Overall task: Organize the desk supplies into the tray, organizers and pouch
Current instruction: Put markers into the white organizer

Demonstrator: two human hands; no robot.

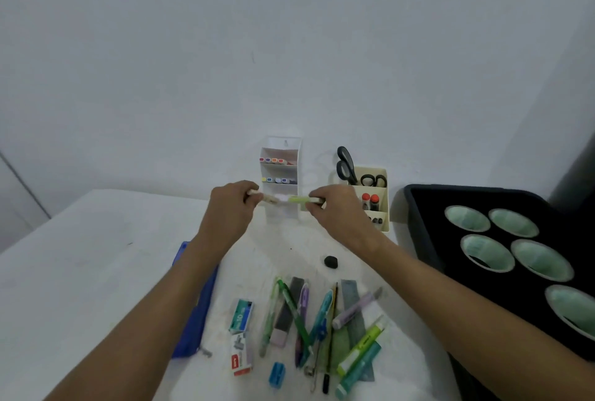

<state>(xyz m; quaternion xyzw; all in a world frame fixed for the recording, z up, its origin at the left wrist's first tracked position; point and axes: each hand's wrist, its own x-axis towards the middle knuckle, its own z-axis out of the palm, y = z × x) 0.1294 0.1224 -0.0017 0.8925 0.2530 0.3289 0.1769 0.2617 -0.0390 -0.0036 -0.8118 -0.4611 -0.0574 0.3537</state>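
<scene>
My left hand [230, 207] grips a pale marker [270, 198] and my right hand [335, 207] grips a light green marker [299, 199]. Both markers are held level in front of the lower shelf of the white tiered organizer [281, 175]. Its upper shelves hold several markers. A cream organizer [381, 201] to the right holds two scissors [347, 165] and red-capped items. The black tray [425, 223] at the right carries several tape rolls. A blue pouch [193, 317] lies under my left forearm.
Near the table's front lie several pens, highlighters and rulers [322, 320], two staple boxes [241, 333], a blue sharpener [277, 375] and a black eraser [331, 261]. The white wall stands right behind the organizers.
</scene>
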